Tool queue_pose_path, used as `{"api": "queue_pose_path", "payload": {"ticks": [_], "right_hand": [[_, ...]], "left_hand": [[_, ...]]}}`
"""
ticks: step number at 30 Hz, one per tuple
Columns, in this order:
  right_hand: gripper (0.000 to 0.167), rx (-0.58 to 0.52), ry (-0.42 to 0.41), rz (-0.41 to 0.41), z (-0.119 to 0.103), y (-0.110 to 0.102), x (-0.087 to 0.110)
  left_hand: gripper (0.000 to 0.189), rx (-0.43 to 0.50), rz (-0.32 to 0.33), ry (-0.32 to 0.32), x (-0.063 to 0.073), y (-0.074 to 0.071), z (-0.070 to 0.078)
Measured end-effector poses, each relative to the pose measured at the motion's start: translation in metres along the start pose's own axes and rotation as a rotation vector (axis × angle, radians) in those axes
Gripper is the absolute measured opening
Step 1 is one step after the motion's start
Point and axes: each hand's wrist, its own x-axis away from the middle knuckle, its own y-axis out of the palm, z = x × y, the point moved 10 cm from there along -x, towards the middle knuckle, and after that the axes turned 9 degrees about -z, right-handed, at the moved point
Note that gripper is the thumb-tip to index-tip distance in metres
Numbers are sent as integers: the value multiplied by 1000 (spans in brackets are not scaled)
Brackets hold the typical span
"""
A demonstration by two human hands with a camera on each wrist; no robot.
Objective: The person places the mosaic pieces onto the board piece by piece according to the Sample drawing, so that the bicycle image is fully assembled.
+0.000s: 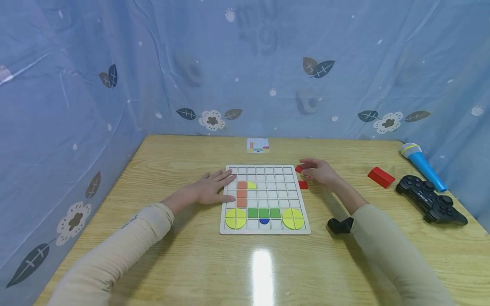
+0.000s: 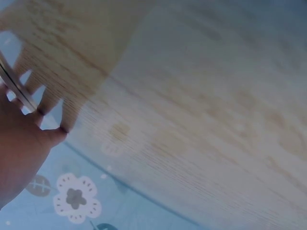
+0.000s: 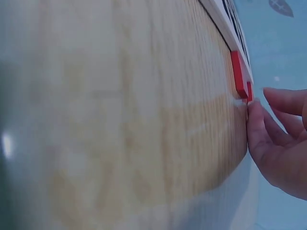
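Note:
A white grid board (image 1: 266,233) lies on the table. On it are orange squares (image 1: 242,193), a yellow quarter piece (image 1: 251,185), two yellow circles (image 1: 235,219) made of quarters, green squares (image 1: 263,213) and a blue half-round piece (image 1: 264,221). My left hand (image 1: 212,188) rests on the board's left edge, fingers spread. At the right edge lie a red piece (image 1: 303,185) and a smaller red piece (image 1: 299,169). My right hand (image 1: 319,171) is beside them, its fingers bent, a gap showing between fingertips in the right wrist view (image 3: 283,139).
A small picture card (image 1: 258,145) lies behind the board. To the right are a red block (image 1: 381,177), a black game controller (image 1: 430,199) and a blue toy microphone (image 1: 424,165). A small black object (image 1: 340,225) sits by my right sleeve. Patterned blue cloth hangs behind the table.

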Motion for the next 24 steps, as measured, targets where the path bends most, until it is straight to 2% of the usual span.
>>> {"api": "queue_pose_path", "payload": {"ticks": [12, 24], "right_hand": [[49, 203, -25, 36, -4, 0, -13], [48, 255, -44, 23, -8, -1, -20]], "left_hand": [[84, -24, -22, -34, -2, 4, -4], [83, -13, -10, -24, -1, 2, -2]]}}
